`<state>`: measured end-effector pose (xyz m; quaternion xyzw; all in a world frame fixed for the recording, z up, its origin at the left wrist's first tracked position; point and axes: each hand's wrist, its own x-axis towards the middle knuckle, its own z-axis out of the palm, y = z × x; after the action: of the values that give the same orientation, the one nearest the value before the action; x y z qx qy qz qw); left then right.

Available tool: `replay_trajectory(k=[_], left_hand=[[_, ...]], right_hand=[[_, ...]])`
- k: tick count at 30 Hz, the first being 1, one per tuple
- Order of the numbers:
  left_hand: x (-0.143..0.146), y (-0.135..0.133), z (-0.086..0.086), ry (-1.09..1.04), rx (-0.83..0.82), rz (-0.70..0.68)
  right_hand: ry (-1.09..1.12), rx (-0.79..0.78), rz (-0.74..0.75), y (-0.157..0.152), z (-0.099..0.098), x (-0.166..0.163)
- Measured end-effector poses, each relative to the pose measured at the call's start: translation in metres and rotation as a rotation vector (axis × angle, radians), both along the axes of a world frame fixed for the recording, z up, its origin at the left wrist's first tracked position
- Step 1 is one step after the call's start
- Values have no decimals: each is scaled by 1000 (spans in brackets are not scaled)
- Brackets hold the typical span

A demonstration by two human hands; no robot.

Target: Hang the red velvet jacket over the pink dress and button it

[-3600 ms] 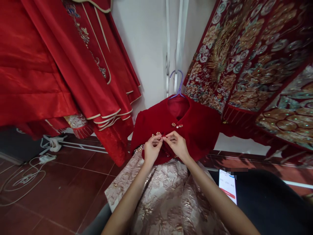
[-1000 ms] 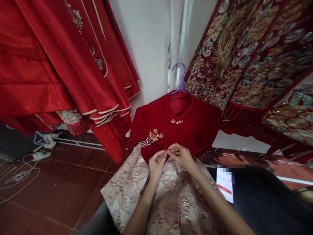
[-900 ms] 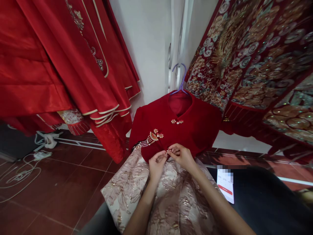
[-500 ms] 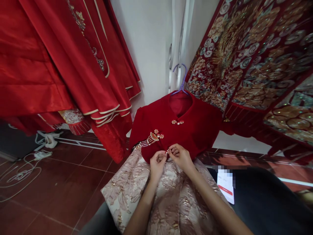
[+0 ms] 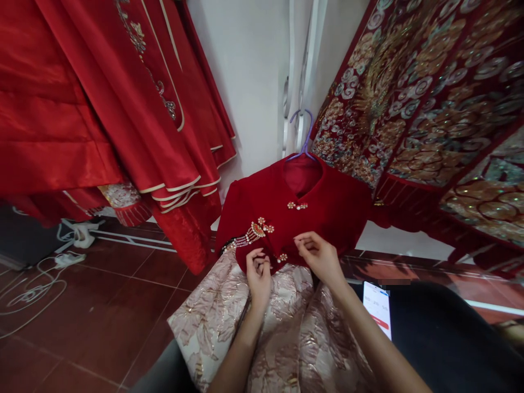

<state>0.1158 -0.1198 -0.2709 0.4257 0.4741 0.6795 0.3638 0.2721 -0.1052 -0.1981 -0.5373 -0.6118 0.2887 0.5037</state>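
Velvet jacket: a deep red velvet jacket [image 5: 327, 210] hangs on a purple hanger [image 5: 302, 134], its hem over a pale pink brocade skirt [image 5: 282, 333] that spreads toward the viewer.
Left fingers: the left hand [image 5: 258, 273] sits at the jacket's lower hem, fingers curled loosely inward; whether they pinch the cloth cannot be told.
Right fingers: the right hand [image 5: 321, 255] hovers just beside the hem, thumb and forefinger near each other, grasping nothing visible.
Between the hands: a small pearl clasp [image 5: 281, 257] lies closed on the hem.
Further up: a gold tasselled brooch [image 5: 254, 232] on the chest, and a pearl collar clasp [image 5: 297, 206] at the neck.
Handling: the velvet looks soft, limp and light; the beaded clasps look delicate, so the hem edge beside a clasp seems the safest hold.
Surroundings: red satin robes [image 5: 102, 98] hang to the left, sequinned embroidered garments [image 5: 429, 93] to the right, a phone [image 5: 379, 308] lies lower right, white cables [image 5: 36, 284] trail over the dark red tiled floor [image 5: 102, 322].
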Motion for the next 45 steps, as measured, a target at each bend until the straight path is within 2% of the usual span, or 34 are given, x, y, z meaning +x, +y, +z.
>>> replay_trajectory(k=[3,6,11,16,24,30,32,36,41,45], left_hand=[[0,-3,2,92,33,59],[0,-5,2,262,64,-5],[0,-4,-3,335,60,-110],[-1,-4,-4,280,41,-196],[1,-5,-1,206,37,-95],[3,-7,-3,223,-8,-66],[2,-6,0,193,-25,-101],[-4,10,18,37,-47,-180],[-10,47,56,-209,-73,-139],[-6,56,69,-346,-131,-259]], right_hand=[[86,71,-120,-4,17,9],[91,89,-163,-5,19,10],[-114,-36,101,3,-6,2],[-154,-81,205,10,-30,-3],[-134,-120,311,8,-29,-1],[-167,-121,302,5,-30,-6],[-153,-123,297,5,-30,-5],[-84,-177,336,6,-23,6],[0,-289,554,1,1,26],[12,-317,584,-2,11,31]])
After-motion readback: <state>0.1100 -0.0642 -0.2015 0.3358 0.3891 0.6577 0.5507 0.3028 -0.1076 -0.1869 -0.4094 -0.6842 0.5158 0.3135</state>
